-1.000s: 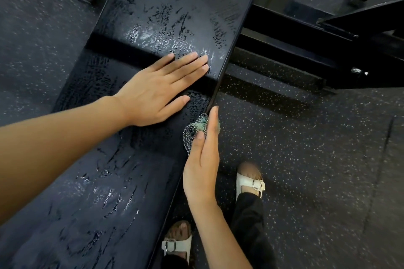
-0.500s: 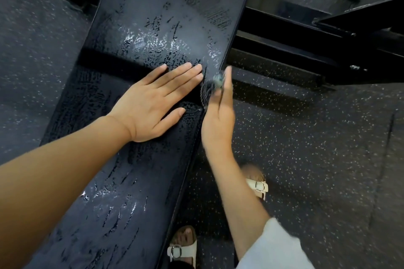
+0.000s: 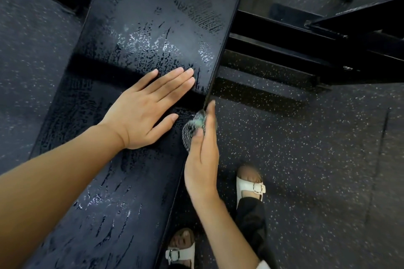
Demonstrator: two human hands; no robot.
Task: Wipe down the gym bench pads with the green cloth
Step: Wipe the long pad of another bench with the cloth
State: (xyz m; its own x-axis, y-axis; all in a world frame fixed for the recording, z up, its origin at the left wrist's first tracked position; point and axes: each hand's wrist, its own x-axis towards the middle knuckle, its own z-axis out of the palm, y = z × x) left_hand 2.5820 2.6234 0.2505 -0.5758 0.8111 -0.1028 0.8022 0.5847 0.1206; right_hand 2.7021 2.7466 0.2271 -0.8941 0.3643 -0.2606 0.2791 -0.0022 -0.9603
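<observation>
wiping along the side edge of the bench looks to be the step in hand. near the centre of the frame the right hand (image 3: 202,159) holds the bunched green cloth (image 3: 193,130) against the right-hand side of the lower pad (image 3: 122,192). the thumb lies over the wad and straight fingers run up its outer side, so the cloth is pinched between them, just below the dark gap (image 3: 91,65) that splits the two pads. the longest fingertip reaches the near corner of the upper pad (image 3: 157,24). the left hand (image 3: 142,113) lies flat and wide, palm down, holding nothing; it bridges the gap with its fingers on the upper pad and its heel on the lower one, probably to steady the bench. both top faces carry streaks and glinting beads of moisture, which suggests the tops have already been gone over. the far end of the upper pad, toward the top of the frame, looks duller and patchier, so it may want another pass. i judge the task well along, with this side edge under way. the edge at the left of the frame and the pad ends cannot be judged from this view. to the right lie the speckled floor (image 3: 306,159), black frame bars (image 3: 284,35) and the person's white sandals (image 3: 251,185).
</observation>
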